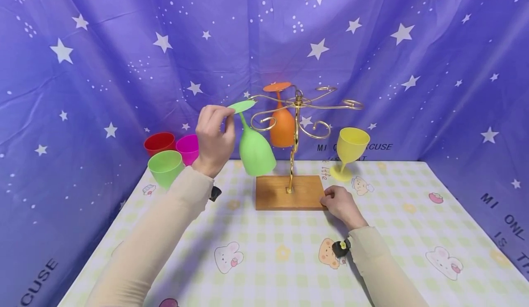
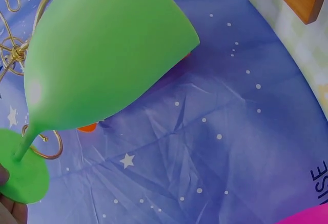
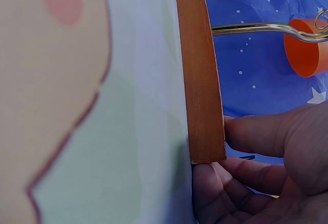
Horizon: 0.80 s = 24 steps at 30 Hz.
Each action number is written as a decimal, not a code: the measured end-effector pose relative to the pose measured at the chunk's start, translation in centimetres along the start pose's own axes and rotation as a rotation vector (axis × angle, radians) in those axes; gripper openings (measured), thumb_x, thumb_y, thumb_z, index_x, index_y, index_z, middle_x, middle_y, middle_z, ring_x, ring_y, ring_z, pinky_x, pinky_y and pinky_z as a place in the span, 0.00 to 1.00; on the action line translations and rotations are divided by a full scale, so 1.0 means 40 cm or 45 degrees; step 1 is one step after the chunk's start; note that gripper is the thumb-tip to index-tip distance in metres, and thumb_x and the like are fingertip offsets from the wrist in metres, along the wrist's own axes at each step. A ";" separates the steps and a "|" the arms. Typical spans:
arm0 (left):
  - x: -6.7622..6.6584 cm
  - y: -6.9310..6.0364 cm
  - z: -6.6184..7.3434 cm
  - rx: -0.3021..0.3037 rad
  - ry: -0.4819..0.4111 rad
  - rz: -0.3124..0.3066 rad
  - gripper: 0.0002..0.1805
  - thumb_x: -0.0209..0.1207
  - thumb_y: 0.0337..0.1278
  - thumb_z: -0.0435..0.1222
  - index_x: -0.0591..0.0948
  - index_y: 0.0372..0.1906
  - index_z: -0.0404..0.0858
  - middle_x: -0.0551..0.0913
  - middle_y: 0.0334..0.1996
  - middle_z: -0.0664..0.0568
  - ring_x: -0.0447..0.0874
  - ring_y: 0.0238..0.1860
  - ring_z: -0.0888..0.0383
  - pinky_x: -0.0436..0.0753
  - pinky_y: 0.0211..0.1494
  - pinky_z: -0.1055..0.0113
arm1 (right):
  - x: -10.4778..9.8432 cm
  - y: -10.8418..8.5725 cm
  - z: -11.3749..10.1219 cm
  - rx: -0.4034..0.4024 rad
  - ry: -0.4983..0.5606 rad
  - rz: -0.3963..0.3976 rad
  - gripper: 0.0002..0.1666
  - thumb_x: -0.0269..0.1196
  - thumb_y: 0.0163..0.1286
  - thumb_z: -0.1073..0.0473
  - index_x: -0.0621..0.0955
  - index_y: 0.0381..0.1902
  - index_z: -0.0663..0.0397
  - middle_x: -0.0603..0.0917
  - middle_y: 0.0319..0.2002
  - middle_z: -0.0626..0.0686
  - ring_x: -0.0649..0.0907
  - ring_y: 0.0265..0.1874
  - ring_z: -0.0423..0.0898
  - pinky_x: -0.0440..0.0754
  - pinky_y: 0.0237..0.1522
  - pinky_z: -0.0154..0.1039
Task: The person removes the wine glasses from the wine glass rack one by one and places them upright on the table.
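Observation:
My left hand [image 1: 215, 137] pinches the round foot [image 2: 31, 185] of a light green goblet [image 1: 256, 153]. That goblet hangs upside down and tilted, its mouth low above the wooden base. Its stem is close to a curled hook of the gold goblet rack [image 1: 296, 127]; whether the stem sits inside the hook I cannot tell. An orange goblet [image 1: 282, 125] hangs inverted on the rack, behind. My right hand [image 1: 342, 206] grips the right end of the rack's wooden base [image 1: 272, 194], with the thumb [image 3: 256, 134] on its top face and fingers against its end.
At the left stand a red cup [image 1: 160, 142], a magenta cup [image 1: 188, 148] and another green cup [image 1: 165, 167], partly behind my left arm. A yellow goblet [image 1: 351, 146] stands upright right of the rack. Behind the checked tablecloth [image 1: 281, 275] hangs a starry purple curtain [image 1: 256, 31].

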<state>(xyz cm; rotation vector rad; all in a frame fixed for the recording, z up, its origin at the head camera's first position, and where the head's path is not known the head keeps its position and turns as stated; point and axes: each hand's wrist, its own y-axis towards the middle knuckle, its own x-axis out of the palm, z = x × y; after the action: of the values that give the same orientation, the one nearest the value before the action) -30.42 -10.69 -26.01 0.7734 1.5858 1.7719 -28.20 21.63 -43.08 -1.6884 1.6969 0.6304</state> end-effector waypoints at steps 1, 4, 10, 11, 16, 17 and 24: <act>-0.002 -0.001 0.001 -0.004 -0.001 0.008 0.05 0.56 0.53 0.20 0.82 0.29 0.28 0.77 0.26 0.42 0.74 0.30 0.46 0.73 0.39 0.58 | 0.000 0.000 0.000 -0.001 0.001 0.000 0.15 0.59 0.65 0.60 0.76 0.45 0.65 0.80 0.41 0.59 0.77 0.36 0.52 0.76 0.35 0.42; -0.009 -0.005 0.004 -0.010 0.004 0.025 0.05 0.57 0.54 0.21 0.82 0.30 0.28 0.78 0.26 0.42 0.75 0.31 0.45 0.73 0.39 0.58 | 0.000 0.001 0.000 -0.006 -0.001 0.003 0.15 0.60 0.65 0.60 0.77 0.46 0.65 0.80 0.41 0.60 0.77 0.36 0.52 0.76 0.35 0.42; -0.023 -0.017 0.013 -0.015 -0.005 0.036 0.05 0.57 0.53 0.22 0.83 0.30 0.28 0.78 0.27 0.41 0.75 0.31 0.45 0.74 0.39 0.58 | 0.000 0.000 0.000 -0.006 -0.004 0.010 0.15 0.60 0.65 0.60 0.77 0.46 0.65 0.80 0.40 0.60 0.77 0.36 0.52 0.76 0.36 0.43; -0.025 -0.020 0.014 -0.018 -0.006 0.039 0.05 0.57 0.53 0.21 0.83 0.30 0.28 0.78 0.27 0.41 0.75 0.31 0.45 0.74 0.39 0.58 | 0.000 0.000 0.000 -0.007 -0.005 0.012 0.15 0.60 0.65 0.60 0.77 0.46 0.65 0.80 0.40 0.60 0.77 0.36 0.52 0.76 0.36 0.43; -0.036 -0.036 0.016 -0.040 0.009 0.057 0.05 0.57 0.52 0.21 0.83 0.30 0.28 0.78 0.26 0.41 0.75 0.31 0.44 0.74 0.39 0.57 | 0.000 -0.001 0.000 -0.015 -0.007 0.018 0.15 0.60 0.65 0.60 0.77 0.45 0.65 0.80 0.40 0.59 0.77 0.36 0.52 0.76 0.35 0.42; -0.038 -0.040 0.016 -0.049 0.013 0.060 0.05 0.58 0.52 0.20 0.83 0.29 0.28 0.78 0.26 0.41 0.75 0.31 0.44 0.74 0.38 0.57 | 0.000 -0.001 0.000 -0.018 -0.006 0.018 0.15 0.60 0.64 0.60 0.77 0.45 0.65 0.80 0.40 0.59 0.77 0.36 0.52 0.76 0.35 0.42; -0.050 -0.076 0.017 -0.094 0.028 0.017 0.05 0.57 0.51 0.20 0.82 0.29 0.29 0.78 0.26 0.41 0.76 0.30 0.44 0.73 0.36 0.57 | -0.001 0.001 0.000 -0.022 0.001 0.017 0.15 0.60 0.64 0.60 0.77 0.45 0.65 0.80 0.40 0.59 0.77 0.36 0.52 0.76 0.36 0.43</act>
<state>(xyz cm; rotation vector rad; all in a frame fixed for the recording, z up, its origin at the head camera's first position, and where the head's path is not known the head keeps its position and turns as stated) -28.42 -11.56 -29.01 0.7334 1.5239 1.8433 -28.24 21.67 -43.05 -1.6909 1.7090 0.6521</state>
